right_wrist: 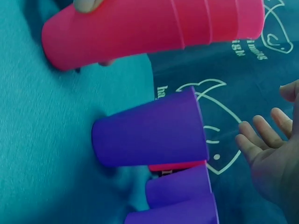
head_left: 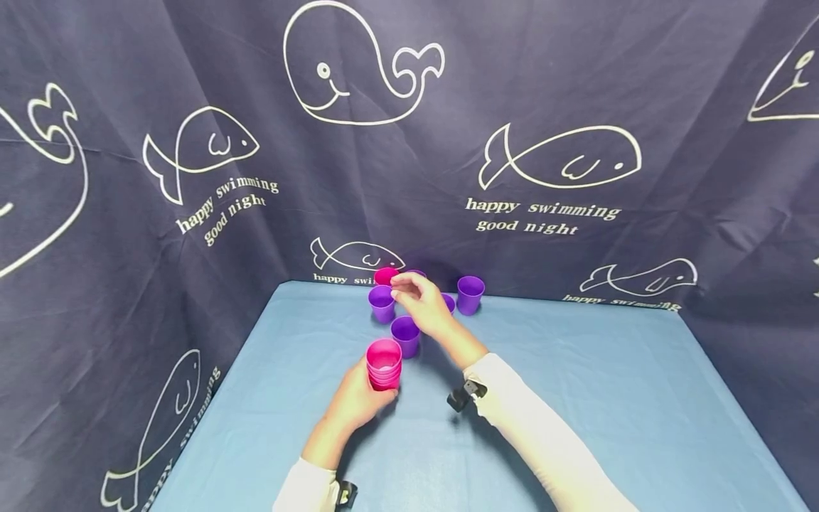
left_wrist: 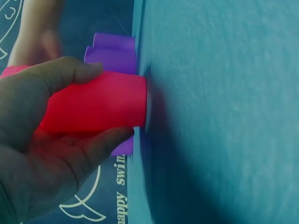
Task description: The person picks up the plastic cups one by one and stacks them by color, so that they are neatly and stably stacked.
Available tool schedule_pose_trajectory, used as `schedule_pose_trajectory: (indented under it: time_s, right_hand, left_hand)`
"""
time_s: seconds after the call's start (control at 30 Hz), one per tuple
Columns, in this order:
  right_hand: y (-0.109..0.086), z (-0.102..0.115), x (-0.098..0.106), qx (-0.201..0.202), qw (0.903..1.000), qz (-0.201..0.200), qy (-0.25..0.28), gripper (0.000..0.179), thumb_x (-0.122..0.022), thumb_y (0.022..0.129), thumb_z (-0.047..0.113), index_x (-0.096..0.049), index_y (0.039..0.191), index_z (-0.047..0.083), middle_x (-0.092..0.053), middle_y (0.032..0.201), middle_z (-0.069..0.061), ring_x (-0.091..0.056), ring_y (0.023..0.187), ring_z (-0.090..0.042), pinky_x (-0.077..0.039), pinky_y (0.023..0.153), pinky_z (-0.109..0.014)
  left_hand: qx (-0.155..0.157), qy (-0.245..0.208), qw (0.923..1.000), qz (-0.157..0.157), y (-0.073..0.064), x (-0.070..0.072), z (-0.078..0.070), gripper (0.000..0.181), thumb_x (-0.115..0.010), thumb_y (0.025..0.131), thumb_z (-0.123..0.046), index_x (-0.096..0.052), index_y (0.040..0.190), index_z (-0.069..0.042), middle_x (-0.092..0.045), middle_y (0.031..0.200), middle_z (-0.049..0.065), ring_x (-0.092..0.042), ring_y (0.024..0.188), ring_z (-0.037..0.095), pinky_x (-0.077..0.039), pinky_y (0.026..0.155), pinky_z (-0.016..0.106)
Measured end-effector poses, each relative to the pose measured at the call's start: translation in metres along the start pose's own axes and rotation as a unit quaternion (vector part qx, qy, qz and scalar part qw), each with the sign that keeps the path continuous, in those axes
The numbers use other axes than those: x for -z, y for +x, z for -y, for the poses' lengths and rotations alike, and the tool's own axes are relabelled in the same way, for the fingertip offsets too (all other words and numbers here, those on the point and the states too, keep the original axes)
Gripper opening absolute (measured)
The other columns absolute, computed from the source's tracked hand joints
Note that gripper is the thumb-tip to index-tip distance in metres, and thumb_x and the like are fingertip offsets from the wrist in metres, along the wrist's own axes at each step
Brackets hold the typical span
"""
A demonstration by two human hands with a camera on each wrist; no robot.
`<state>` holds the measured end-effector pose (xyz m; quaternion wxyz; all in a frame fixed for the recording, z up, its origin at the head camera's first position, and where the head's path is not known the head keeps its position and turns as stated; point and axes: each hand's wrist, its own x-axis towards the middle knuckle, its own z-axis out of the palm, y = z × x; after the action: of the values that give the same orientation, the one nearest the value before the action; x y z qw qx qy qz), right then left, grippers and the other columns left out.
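My left hand (head_left: 353,400) holds a stack of nested pink cups (head_left: 384,366) by its sides, rims up. In the left wrist view the stack's base (left_wrist: 135,100) is at or just above the blue cloth; I cannot tell which. My right hand (head_left: 424,307) hangs over the purple cups with its fingers loosely bent. Nothing is between those fingers (right_wrist: 267,135) in the right wrist view. Just ahead of the stack stands a purple cup (head_left: 405,340), with another purple cup (head_left: 382,307) behind it. A single pink cup (head_left: 386,276) stands at the back, beyond the right fingertips.
Another purple cup (head_left: 470,297) stands by the back edge, right of the right hand. Two more purple cups are partly hidden behind that hand. The light blue cloth (head_left: 576,398) covers the table. A dark curtain (head_left: 441,171) with fish drawings rises behind it.
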<state>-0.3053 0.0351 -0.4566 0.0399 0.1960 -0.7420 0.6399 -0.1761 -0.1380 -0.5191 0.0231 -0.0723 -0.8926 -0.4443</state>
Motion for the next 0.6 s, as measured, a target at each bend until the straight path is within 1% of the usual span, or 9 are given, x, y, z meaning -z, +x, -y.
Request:
schedule_pose_trajectory:
  time_s: [0.17, 0.27, 0.33, 0.43, 0.6]
  right_hand:
    - [0.008, -0.008, 0.003, -0.014, 0.9995, 0.006, -0.027, 0.032, -0.069, 0.098, 0.006, -0.067, 0.129, -0.002, -0.068, 0.131, -0.029, -0.069, 0.124, -0.036, -0.056, 0.11, -0.042]
    - [0.014, -0.01, 0.004, -0.015, 0.9975, 0.014, -0.068, 0.033, -0.069, 0.099, 0.008, -0.066, 0.13, -0.001, -0.068, 0.133, -0.027, -0.069, 0.126, -0.035, -0.055, 0.112, -0.044]
    - [0.02, -0.009, 0.004, -0.011, 0.9943, 0.022, -0.104, 0.034, -0.069, 0.099, 0.009, -0.066, 0.131, 0.0, -0.07, 0.133, -0.025, -0.068, 0.127, -0.035, -0.054, 0.113, -0.044]
    - [0.03, -0.007, 0.006, 0.005, 0.9893, 0.034, -0.142, 0.035, -0.068, 0.098, 0.008, -0.066, 0.131, -0.001, -0.07, 0.134, -0.023, -0.068, 0.128, -0.034, -0.052, 0.115, -0.044]
    - [0.044, -0.004, 0.011, 0.017, 0.9828, 0.046, -0.178, 0.039, -0.067, 0.094, 0.003, -0.066, 0.133, -0.001, -0.07, 0.134, -0.022, -0.068, 0.127, -0.035, -0.053, 0.114, -0.046]
  left_hand:
    - [0.011, 0.007, 0.9998, -0.015, 0.0, -0.002, -0.003, 0.057, -0.088, 0.072, -0.011, -0.065, 0.124, -0.008, -0.076, 0.099, 0.004, -0.069, 0.091, 0.019, -0.059, 0.088, 0.042]
    - [0.013, 0.006, 0.9997, -0.022, 0.0, -0.001, -0.004, 0.055, -0.088, 0.072, -0.011, -0.067, 0.123, -0.009, -0.076, 0.098, 0.004, -0.069, 0.09, 0.018, -0.059, 0.088, 0.041]
    - [0.008, 0.008, 0.9996, -0.026, 0.0, -0.001, -0.004, 0.056, -0.088, 0.071, -0.01, -0.067, 0.123, -0.008, -0.076, 0.098, 0.004, -0.069, 0.09, 0.019, -0.059, 0.087, 0.041]
    - [0.009, 0.005, 0.9995, -0.03, -0.001, -0.001, -0.005, 0.055, -0.088, 0.071, -0.009, -0.067, 0.122, -0.009, -0.076, 0.097, 0.003, -0.069, 0.089, 0.019, -0.059, 0.087, 0.041]
    - [0.014, 0.001, 0.9995, -0.028, -0.001, -0.003, -0.005, 0.052, -0.088, 0.071, -0.01, -0.068, 0.119, -0.01, -0.075, 0.094, 0.002, -0.067, 0.087, 0.018, -0.058, 0.085, 0.04]
